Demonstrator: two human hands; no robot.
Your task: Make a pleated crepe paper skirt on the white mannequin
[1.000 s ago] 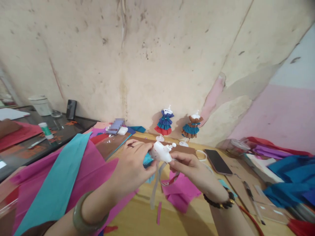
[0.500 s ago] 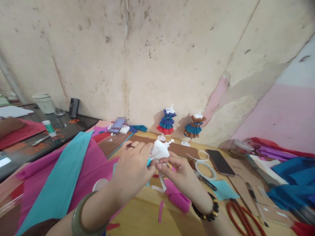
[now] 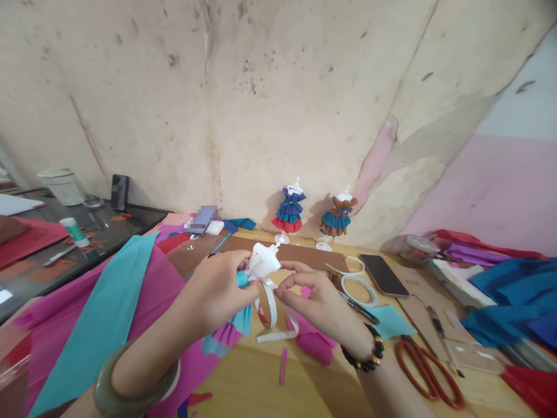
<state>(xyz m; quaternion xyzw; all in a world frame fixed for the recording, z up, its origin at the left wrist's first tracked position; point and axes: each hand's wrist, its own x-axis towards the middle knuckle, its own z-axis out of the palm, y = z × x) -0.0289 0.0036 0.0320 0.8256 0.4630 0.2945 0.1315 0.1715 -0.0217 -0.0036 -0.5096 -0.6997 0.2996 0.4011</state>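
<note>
My left hand point(image 3: 221, 284) is closed around a small white mannequin point(image 3: 264, 258), which is tilted above the table. A ruffled skirt point(image 3: 226, 337) of light blue and pink crepe paper hangs below that hand. At the mannequin's waist, the thumb and fingers of my right hand point(image 3: 319, 296) are drawn together on a narrow white tape point(image 3: 273, 307). The tape loops down and its loose end curls toward the table. My left palm hides most of the mannequin's body.
Two dressed mannequins point(image 3: 289, 212) stand by the wall. Right of my hands lie a tape roll point(image 3: 359, 291), a phone point(image 3: 383, 274), a cutter point(image 3: 363, 309) and orange-handled scissors point(image 3: 429, 371). Turquoise crepe paper point(image 3: 100, 325) covers pink sheets at left. Someone's hand point(image 3: 11, 227) rests at the far left.
The mannequin has turned and moved slightly left and down, exposing the blue and pink skirt. My right hand has come away from the mannequin's body, and more of the white tape hangs in loops.
</note>
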